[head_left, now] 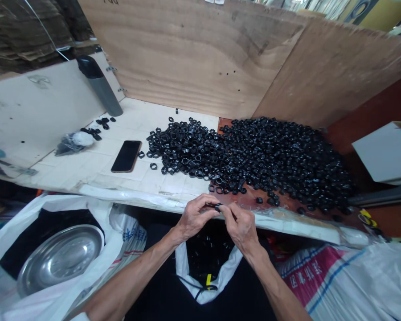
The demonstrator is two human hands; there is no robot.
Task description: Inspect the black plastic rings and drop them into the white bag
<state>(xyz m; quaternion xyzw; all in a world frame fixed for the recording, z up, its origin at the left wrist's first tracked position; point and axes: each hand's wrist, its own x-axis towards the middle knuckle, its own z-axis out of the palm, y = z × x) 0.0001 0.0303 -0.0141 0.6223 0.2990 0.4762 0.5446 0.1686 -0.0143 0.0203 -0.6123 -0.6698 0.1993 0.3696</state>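
Observation:
Both hands meet in front of the table's front edge, above an open white bag [183, 263] holding black parts. My left hand [198, 216] is closed in a pinch on a small black part [217, 207]. From the other side, my right hand [239, 222] pinches the same part between thumb and finger. Beyond the hands, a wide pile of black rings [200, 149] spreads over the table, merging on the right with a denser heap of black pieces [287, 156].
A phone [126, 156] lies left of the pile, near a small plastic bag [74, 142] and a grey bottle [102, 87]. Wooden boards [194, 53] wall the back. At lower left, a metal bowl [63, 258] sits in a white sack; another sack [350, 276] stands at lower right.

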